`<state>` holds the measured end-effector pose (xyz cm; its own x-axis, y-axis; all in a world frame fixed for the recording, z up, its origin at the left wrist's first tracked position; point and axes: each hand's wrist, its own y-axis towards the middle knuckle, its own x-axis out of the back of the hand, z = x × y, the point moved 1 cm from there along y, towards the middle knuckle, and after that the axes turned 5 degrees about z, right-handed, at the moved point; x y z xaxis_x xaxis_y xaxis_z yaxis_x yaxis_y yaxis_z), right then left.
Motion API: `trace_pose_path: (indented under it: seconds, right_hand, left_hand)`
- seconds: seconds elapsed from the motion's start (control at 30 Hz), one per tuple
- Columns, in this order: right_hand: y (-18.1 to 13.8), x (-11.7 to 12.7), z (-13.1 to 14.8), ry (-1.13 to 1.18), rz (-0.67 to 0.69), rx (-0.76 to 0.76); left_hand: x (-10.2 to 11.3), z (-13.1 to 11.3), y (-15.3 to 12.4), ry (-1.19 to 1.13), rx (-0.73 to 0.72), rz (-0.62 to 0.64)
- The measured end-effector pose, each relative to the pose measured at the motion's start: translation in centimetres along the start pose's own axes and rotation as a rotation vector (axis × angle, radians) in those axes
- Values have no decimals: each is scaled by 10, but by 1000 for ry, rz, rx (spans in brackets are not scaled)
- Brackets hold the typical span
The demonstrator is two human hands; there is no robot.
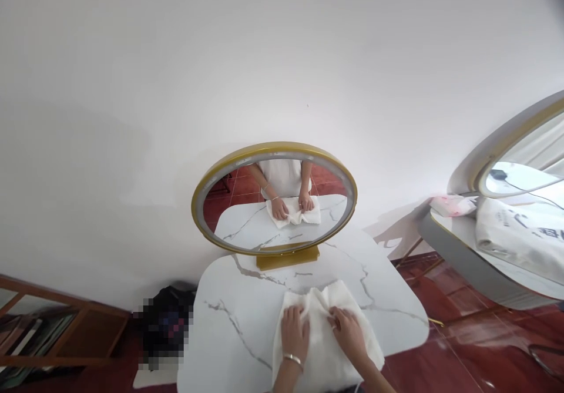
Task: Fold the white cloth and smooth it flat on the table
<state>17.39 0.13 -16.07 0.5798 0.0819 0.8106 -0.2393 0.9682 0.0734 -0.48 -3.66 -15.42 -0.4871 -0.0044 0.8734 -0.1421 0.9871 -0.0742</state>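
Observation:
A white towel (319, 346) lies near the front edge of a white marble-patterned table (229, 322), with raised creases along its far edge. My left hand (295, 331), a silver bangle at its wrist, rests on the left part of the towel with its fingers curled into the fabric. On the right side, my right hand (348, 331) pinches a fold between thumb and fingers. The cloth bunches up between the two hands. Both hands and the towel also show in the round mirror (282, 205).
The gold-framed mirror stands on a gold base (288, 258) at the table's back, by the wall. To the right is a second table (467, 252) with a printed white bag (520, 234) and a pink-white pack (453, 205). A wooden bookshelf (92, 334) and a dark item (165, 322) are at left.

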Motion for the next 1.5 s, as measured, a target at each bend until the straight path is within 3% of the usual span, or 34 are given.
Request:
trace_pose_path:
  seconds: [0.13, 0.23, 0.4, 0.5, 0.57, 0.63, 0.73, 0.87, 0.93, 1.0, 1.1, 1.2, 1.27, 1.4, 1.5]
  right_hand:
    - [-13, 4, -32, -83, -81, 18]
    - [-11, 18, -62, -149, -165, -84]
    - [15, 49, -83, -87, -93, -308]
    - [33, 58, -79, 107, -45, -417]
    - [42, 64, -69, 262, -101, -434]
    - [48, 75, -52, 395, -234, -451]
    - [62, 106, -14, 548, -531, -465]
    - [100, 166, 50, 844, -978, -170]
    - [122, 192, 75, 889, -1149, -69]
    - [142, 211, 91, 848, -1220, -18]
    - [166, 222, 98, 737, -1082, -42]
    - [182, 216, 93, 797, -798, -76]
    - [189, 209, 85, 848, -692, -87]
    - [203, 206, 73, 706, -679, -139]
    - [214, 213, 73, 784, -636, -68]
  left_hand:
    - [-41, 0, -12, 51, -201, -46]
    - [-52, -26, 12, 51, -221, 12]
    - [-24, -80, 80, 76, 42, 144]
    - [-3, -92, 101, 59, 16, 224]
    - [13, -96, 105, 43, -14, 196]
    - [36, -108, 108, -4, -67, 53]
    - [94, -146, 116, -134, -319, -370]
    - [191, -216, 134, -240, -731, -875]
    - [231, -247, 144, -255, -881, -1007]
    - [257, -271, 153, -178, -984, -1043]
    - [272, -286, 170, 111, -979, -952]
    - [269, -280, 186, 417, -937, -828]
    - [267, -272, 194, 540, -968, -803]
    - [276, -266, 200, 598, -1063, -749]
    - [293, -264, 197, 639, -1071, -736]
